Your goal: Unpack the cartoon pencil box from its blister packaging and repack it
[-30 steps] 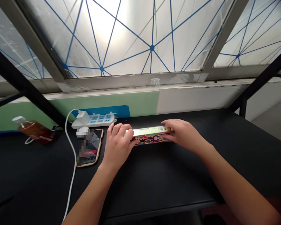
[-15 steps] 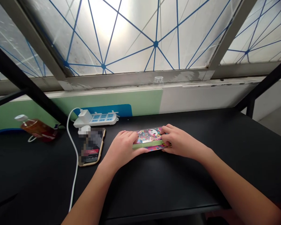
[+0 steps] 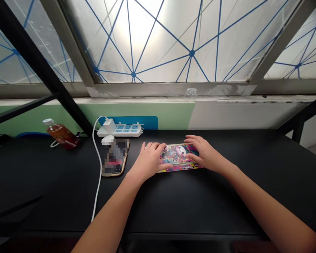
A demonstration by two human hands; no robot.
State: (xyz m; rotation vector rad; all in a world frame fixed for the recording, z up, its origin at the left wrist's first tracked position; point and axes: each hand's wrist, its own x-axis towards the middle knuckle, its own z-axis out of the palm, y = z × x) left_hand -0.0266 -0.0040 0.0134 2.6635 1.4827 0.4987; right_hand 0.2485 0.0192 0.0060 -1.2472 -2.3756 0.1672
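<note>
A flat, thin rectangular pack (image 3: 180,158) with a bright pink, cartoon-printed face lies flat on the black desk, printed side up. My left hand (image 3: 150,160) rests on its left end, covering that part of the print. My right hand (image 3: 202,154) lies on its right end. Both hands sit on top with the fingers spread, and neither visibly grips the edges. The pack's underside is hidden.
To the left stand a white power strip (image 3: 119,130) with a plug and white cable (image 3: 97,168), a phone (image 3: 115,157) with a pixelated screen, and a bottle of amber drink (image 3: 61,135). A clear cup (image 3: 191,92) sits on the window ledge.
The pack has tipped from standing on its long edge to lying flat, print up. My hands have moved from its edges onto its top, and the view has shifted slightly.
</note>
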